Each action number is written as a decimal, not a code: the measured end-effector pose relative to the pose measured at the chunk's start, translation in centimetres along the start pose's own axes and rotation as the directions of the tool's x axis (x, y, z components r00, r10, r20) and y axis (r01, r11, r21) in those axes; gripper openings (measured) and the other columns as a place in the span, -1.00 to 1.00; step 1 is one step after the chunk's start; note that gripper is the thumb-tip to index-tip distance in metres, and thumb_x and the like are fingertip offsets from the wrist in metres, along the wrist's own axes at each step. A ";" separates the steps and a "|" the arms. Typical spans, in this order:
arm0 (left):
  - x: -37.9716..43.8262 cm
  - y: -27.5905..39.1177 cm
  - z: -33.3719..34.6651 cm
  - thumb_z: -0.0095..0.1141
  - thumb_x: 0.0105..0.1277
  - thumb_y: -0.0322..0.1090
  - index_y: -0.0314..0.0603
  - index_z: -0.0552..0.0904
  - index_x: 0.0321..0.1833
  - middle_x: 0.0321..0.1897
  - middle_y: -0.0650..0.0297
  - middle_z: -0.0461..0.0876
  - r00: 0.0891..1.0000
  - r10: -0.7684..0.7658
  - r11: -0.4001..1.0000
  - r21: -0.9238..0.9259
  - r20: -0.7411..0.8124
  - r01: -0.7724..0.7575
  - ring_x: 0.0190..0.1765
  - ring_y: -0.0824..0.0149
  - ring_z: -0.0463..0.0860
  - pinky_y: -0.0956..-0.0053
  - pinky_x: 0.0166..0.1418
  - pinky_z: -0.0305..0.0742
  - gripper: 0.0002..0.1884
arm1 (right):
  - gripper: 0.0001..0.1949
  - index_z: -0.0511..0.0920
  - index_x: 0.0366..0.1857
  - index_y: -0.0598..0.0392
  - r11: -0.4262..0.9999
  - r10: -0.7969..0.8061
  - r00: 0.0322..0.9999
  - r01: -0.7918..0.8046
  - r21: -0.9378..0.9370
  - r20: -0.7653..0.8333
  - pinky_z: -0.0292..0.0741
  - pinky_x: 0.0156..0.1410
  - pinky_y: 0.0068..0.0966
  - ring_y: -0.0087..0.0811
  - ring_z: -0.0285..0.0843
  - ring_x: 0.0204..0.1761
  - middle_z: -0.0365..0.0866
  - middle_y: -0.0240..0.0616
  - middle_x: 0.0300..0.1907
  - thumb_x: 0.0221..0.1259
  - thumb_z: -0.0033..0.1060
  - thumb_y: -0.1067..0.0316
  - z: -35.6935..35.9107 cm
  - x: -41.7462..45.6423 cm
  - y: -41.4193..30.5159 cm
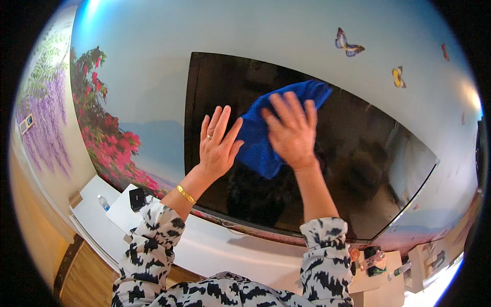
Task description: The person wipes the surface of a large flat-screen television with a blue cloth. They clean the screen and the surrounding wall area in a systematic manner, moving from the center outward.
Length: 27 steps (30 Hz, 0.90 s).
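Observation:
A blue cloth [254, 144] lies spread against the dark screen of a wall-mounted flat television [353, 161]. My right hand [293, 132] holds it there, palm toward the screen and fingers spread over the fabric. To the left, my left hand [219, 144] is raised in front of the screen with fingers apart and no object in it. Its thumb and index finger overlap the cloth's left edge; whether they touch it I cannot tell. A ring [209, 137] is on a left finger and a gold bracelet [186, 195] circles that wrist.
Below the television runs a white cabinet [230, 245]. A small black device [137, 198] and a plastic bottle [102, 202] stand at its left. Another bottle [399, 270] and small items sit at lower right. Butterflies and flowers decorate the wall [145, 88].

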<state>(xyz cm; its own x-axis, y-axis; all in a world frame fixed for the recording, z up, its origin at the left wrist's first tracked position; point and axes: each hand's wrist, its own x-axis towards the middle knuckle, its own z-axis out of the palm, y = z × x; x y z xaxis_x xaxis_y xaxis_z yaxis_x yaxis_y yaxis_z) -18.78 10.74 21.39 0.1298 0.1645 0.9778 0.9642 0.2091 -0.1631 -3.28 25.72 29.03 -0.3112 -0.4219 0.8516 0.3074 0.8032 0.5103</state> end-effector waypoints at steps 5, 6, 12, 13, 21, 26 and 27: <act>0.0 -1.3 1.6 0.15 0.42 -0.13 -0.03 0.50 0.44 0.62 0.02 0.13 0.998 -0.042 0.998 0.058 0.054 0.039 0.65 -0.02 0.09 -0.11 0.62 -0.12 -0.47 | -0.61 0.73 -0.04 -0.14 0.950 0.258 0.948 -0.284 -0.129 -0.185 0.01 0.60 0.11 -0.06 0.17 0.56 0.38 -0.21 0.46 -0.04 0.24 0.43 -1.8 0.3 3.7; -0.1 -1.2 2.3 0.15 0.42 -0.13 -0.03 0.50 0.45 0.62 0.02 0.13 0.998 -0.038 0.998 0.054 0.041 0.036 0.65 -0.02 0.08 -0.12 0.62 -0.12 -0.46 | -0.61 0.70 -0.02 -0.10 0.942 0.264 0.941 -0.299 -0.152 -0.213 0.01 0.59 0.15 0.00 0.15 0.57 0.36 -0.15 0.47 -0.02 0.21 0.44 -1.1 0.1 3.9; 0.0 -1.4 3.1 0.14 0.41 -0.21 -0.18 0.55 0.36 0.58 -0.01 0.22 1.000 -0.006 0.996 0.088 0.013 0.005 0.64 -0.02 0.11 -0.14 0.63 -0.15 -0.52 | -0.59 0.65 0.10 -0.18 0.988 0.154 0.985 -0.154 -0.001 -0.073 0.07 0.57 0.11 -0.08 0.14 0.56 0.33 -0.20 0.47 0.10 0.38 0.19 1.7 5.7 -1.0; -0.1 -1.4 3.1 0.13 0.41 -0.23 -0.21 0.55 0.35 0.58 -0.02 0.23 1.000 0.006 0.999 0.041 -0.026 -0.005 0.64 -0.03 0.12 -0.15 0.63 -0.14 -0.53 | -0.55 0.64 0.14 -0.21 0.992 0.129 0.991 -0.129 0.005 -0.046 0.07 0.57 0.11 -0.09 0.15 0.55 0.34 -0.23 0.46 0.10 0.42 0.12 2.1 5.9 -1.3; -0.3 -1.9 3.3 -0.12 0.58 -0.04 -0.14 0.47 0.45 0.61 0.02 0.17 1.000 0.007 0.997 0.075 -0.015 -0.006 0.65 -0.03 0.07 -0.10 0.65 -0.18 -0.49 | -0.56 0.66 0.12 -0.26 0.976 0.194 0.977 -0.201 -0.078 -0.094 0.09 0.60 0.00 -0.14 0.18 0.56 0.39 -0.29 0.45 0.07 0.44 0.19 -0.8 2.4 3.1; -1.0 -2.0 3.1 -0.14 0.59 0.01 -0.13 0.47 0.45 0.61 0.03 0.16 1.000 0.003 0.996 0.089 -0.021 -0.001 0.65 -0.03 0.07 -0.08 0.65 -0.16 -0.48 | -0.55 0.60 0.16 -0.16 0.919 0.304 0.941 -0.331 -0.216 -0.148 0.06 0.59 0.05 -0.06 0.14 0.57 0.34 -0.22 0.48 0.12 0.36 0.21 -3.9 -2.3 7.5; -1.0 -1.7 3.1 -0.15 0.60 0.01 -0.15 0.46 0.46 0.61 0.01 0.16 1.000 0.002 0.997 0.076 -0.025 0.000 0.65 -0.05 0.07 -0.09 0.64 -0.16 -0.47 | -0.54 0.58 0.19 -0.12 0.893 0.337 0.925 -0.373 -0.251 -0.174 0.05 0.59 0.06 -0.03 0.12 0.58 0.33 -0.19 0.49 0.15 0.33 0.22 -4.3 -3.3 8.4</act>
<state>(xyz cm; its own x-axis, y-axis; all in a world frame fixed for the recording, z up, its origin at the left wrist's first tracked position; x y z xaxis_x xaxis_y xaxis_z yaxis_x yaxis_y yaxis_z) -21.28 13.21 20.30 0.1373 0.1410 0.9804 0.9437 0.2821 -0.1727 4.22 32.06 31.09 -0.0283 -0.1926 0.9809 0.6166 0.7689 0.1688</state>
